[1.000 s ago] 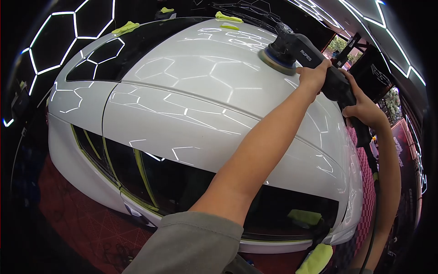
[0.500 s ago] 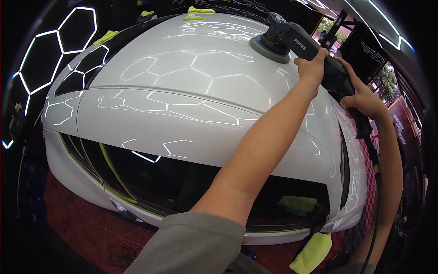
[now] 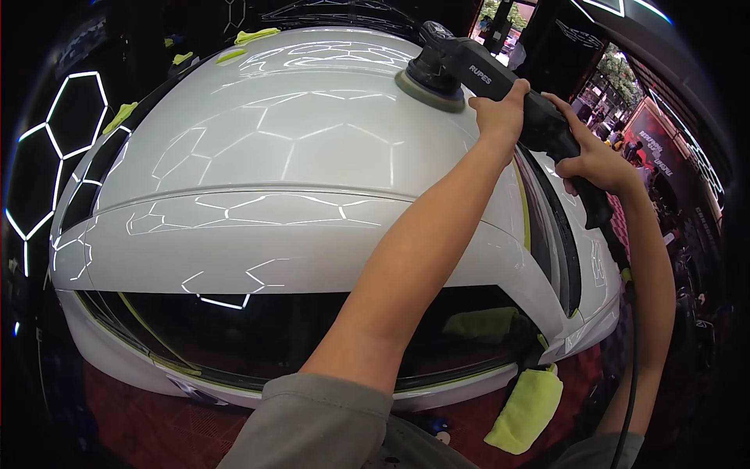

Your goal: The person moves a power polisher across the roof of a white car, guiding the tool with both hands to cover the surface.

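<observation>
A black car polisher [image 3: 494, 76] marked RUPES rests with its round pad [image 3: 429, 94] on the glossy white car roof [image 3: 258, 125], near the windshield end. My left hand [image 3: 502, 113] is wrapped around the front of its body, behind the head. Further back, my right hand [image 3: 590, 156] grips the rear handle, its thumb and fingers closed around it. From the handle a black power cord [image 3: 634, 352] runs down beside my right forearm. Bright hexagon lights reflect in the roof paint.
A yellow-green towel [image 3: 525, 410] hangs at the side mirror. More such cloths [image 3: 256, 36] lie along the roof's far edge. Green masking tape [image 3: 160, 336] lines the side window [image 3: 258, 332]. A red grid floor [image 3: 148, 422] surrounds the car. Printed banners stand at right.
The view has turned to the right. The polisher pad sits slightly further toward the far side of the roof, with both hands still holding the tool.
</observation>
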Available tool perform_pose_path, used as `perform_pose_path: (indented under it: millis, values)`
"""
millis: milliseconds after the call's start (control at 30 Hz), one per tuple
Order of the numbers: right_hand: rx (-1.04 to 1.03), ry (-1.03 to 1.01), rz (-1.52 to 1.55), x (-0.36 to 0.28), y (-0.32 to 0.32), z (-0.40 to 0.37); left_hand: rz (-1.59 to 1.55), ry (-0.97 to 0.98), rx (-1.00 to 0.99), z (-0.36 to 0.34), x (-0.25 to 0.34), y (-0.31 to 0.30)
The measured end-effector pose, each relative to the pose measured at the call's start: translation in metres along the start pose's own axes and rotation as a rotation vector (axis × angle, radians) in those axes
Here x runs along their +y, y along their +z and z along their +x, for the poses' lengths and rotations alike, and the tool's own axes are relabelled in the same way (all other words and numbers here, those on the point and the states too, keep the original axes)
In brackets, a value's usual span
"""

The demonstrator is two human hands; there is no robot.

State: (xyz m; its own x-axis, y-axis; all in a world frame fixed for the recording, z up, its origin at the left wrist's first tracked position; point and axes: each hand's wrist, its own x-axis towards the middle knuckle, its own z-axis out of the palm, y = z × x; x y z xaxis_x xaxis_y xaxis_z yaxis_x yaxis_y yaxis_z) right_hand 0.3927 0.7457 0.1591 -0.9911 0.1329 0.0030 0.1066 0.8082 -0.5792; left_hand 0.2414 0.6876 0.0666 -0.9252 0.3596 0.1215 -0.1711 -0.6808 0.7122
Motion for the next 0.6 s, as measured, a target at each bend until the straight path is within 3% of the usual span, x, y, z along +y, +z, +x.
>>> perform_pose_path:
  millis: [467,600]
  values:
    - [0.079,0.109,0.224,0.092,-0.019,-0.039,0.206,-0.074,-0.058,-0.016,-0.072,0.053]
    - [0.092,-0.003,0.258,0.113,-0.017,-0.041,0.223,-0.164,-0.037,-0.015,-0.082,0.062]
